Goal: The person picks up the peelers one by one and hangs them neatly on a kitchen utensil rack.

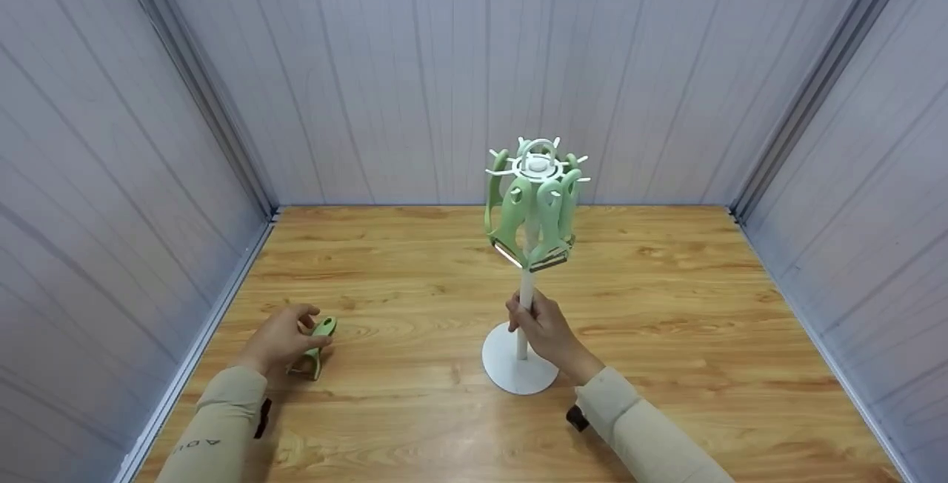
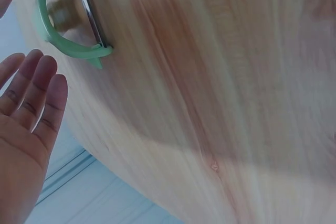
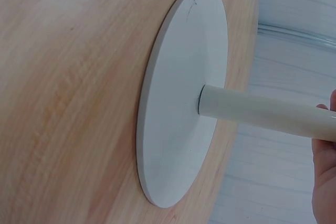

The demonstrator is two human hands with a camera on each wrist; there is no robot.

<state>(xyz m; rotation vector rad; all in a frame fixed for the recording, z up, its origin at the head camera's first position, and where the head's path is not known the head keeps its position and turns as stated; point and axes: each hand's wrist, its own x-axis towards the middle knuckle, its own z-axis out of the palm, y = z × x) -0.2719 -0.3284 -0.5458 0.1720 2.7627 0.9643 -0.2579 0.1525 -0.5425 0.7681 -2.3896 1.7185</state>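
My right hand (image 1: 546, 327) grips the white pole (image 3: 262, 111) of an upright rack, its fingers wrapped round the lower part just above the round white base (image 3: 173, 103). From the hooks (image 1: 539, 164) at the rack's top hang several green peelers (image 1: 513, 212), blades down. On the left, a single green peeler (image 1: 326, 326) lies on the table. My left hand (image 1: 278, 338) is right beside it, thumb overlapping its handle in the head view. In the left wrist view the fingers (image 2: 44, 85) are nearly straight, apart from the peeler's curved head (image 2: 73, 51).
The wood-grain table (image 1: 415, 424) carries both the rack and the loose peeler. Pale panelled walls (image 1: 385, 75) enclose it at the back and on both sides. Metal strips (image 1: 244, 246) run along the table's side edges.
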